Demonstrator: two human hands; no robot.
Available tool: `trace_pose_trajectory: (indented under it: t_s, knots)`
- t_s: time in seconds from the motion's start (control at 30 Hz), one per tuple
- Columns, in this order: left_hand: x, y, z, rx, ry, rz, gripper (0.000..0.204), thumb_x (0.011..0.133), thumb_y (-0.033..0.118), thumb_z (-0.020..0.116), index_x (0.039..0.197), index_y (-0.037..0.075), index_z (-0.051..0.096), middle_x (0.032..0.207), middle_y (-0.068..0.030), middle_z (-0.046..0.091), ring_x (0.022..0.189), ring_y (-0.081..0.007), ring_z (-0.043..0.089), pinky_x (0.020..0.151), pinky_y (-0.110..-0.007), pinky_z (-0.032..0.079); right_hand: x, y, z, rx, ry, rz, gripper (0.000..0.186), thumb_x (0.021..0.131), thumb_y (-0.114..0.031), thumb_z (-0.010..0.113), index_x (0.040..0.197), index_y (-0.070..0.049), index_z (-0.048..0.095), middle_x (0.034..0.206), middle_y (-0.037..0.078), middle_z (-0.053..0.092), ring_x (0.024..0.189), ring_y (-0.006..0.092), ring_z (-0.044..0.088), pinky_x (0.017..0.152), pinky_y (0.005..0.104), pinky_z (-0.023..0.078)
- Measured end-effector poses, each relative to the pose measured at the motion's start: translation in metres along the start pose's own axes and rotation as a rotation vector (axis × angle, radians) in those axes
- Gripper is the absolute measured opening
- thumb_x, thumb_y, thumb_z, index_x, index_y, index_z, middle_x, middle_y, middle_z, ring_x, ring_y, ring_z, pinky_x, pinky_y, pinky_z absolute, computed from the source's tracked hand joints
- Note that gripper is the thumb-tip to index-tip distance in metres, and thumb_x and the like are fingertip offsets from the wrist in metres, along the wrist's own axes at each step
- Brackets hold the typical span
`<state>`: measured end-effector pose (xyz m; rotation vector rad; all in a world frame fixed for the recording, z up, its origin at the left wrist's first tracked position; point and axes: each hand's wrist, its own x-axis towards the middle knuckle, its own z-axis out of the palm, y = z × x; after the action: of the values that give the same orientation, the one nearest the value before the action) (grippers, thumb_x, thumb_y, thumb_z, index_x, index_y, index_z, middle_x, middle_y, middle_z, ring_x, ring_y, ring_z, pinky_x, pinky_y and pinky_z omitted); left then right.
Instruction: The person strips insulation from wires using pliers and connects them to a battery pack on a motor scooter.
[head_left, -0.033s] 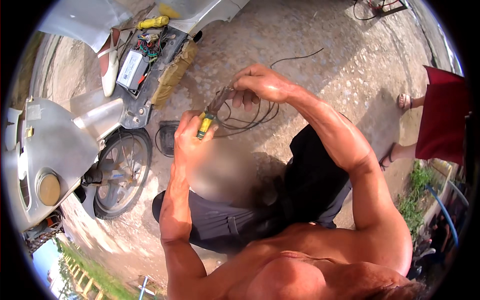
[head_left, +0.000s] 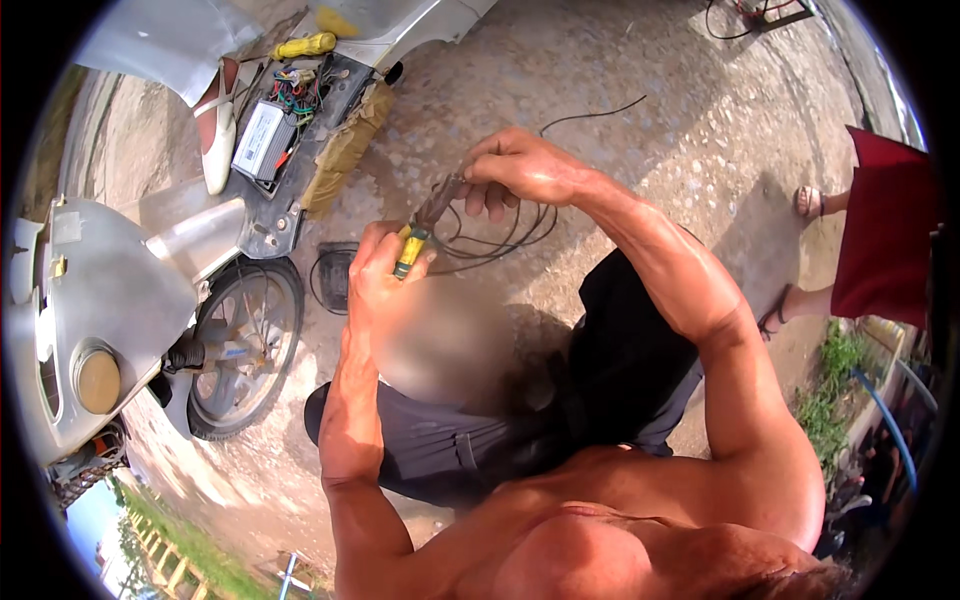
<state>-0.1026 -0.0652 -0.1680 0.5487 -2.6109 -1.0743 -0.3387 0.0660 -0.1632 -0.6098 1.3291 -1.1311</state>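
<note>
My left hand is closed round the yellow-and-black handle of a pair of pliers. From the handle, the tool's dark, worn metal end points up and right to my right hand. There my thumb and forefinger are pinched at the tip, the other fingers curled below. What lies inside that pinch is too small to make out. A thin black cable lies in loops on the ground behind and below my right hand, with one end stretching away to the upper right.
At the left stands a silver scooter with a front wheel and an opened footboard, showing a silver control box and coloured wires. A yellow-handled screwdriver rests above it. One person's white shoe is beside the box; another person in dark red cloth stands right.
</note>
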Motion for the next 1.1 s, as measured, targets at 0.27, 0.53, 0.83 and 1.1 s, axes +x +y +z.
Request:
trace_pose_trajectory:
  t_s: [0.27, 0.53, 0.83, 1.1]
  knots:
    - [0.001, -0.011, 0.006, 0.044, -0.041, 0.014, 0.025, 0.08, 0.007, 0.079, 0.1, -0.002, 0.067, 0.105, -0.0173, 0.063, 0.09, -0.0389, 0.065, 0.077, -0.043, 0.054, 0.003, 0.008, 0.002, -0.224, 0.069, -0.07, 0.026, 0.092, -0.021, 0.059, 0.091, 0.003, 0.071, 0.074, 0.007, 0.071, 0.061, 0.0126, 0.065, 0.06, 0.0292, 0.052]
    - [-0.004, -0.029, 0.011, -0.09, -0.11, -0.064, 0.026, 0.081, 0.012, 0.08, 0.099, -0.002, 0.066, 0.091, -0.0106, 0.062, 0.079, -0.0255, 0.06, 0.069, -0.035, 0.049, 0.017, 0.018, 0.012, -0.393, 0.263, -0.113, 0.028, 0.086, -0.028, 0.064, 0.075, -0.002, 0.064, 0.064, 0.006, 0.064, 0.058, 0.0139, 0.056, 0.057, 0.0359, 0.045]
    - [-0.011, -0.019, 0.001, -0.462, -0.151, -0.332, 0.035, 0.086, 0.027, 0.08, 0.106, 0.001, 0.069, 0.076, 0.0036, 0.059, 0.066, -0.0048, 0.049, 0.059, -0.022, 0.04, 0.008, 0.011, 0.012, -0.17, 0.26, -0.176, 0.027, 0.087, -0.026, 0.063, 0.074, -0.003, 0.059, 0.062, 0.002, 0.056, 0.058, 0.0108, 0.047, 0.056, 0.0336, 0.039]
    - [-0.003, -0.015, -0.019, -0.336, 0.007, -0.293, 0.038, 0.083, 0.028, 0.083, 0.1, -0.002, 0.068, 0.082, -0.0054, 0.062, 0.074, -0.0142, 0.053, 0.07, -0.03, 0.047, 0.004, 0.012, -0.01, -0.349, 0.442, -0.25, 0.026, 0.083, -0.026, 0.064, 0.074, -0.002, 0.062, 0.059, 0.001, 0.051, 0.058, 0.0113, 0.045, 0.054, 0.0331, 0.038]
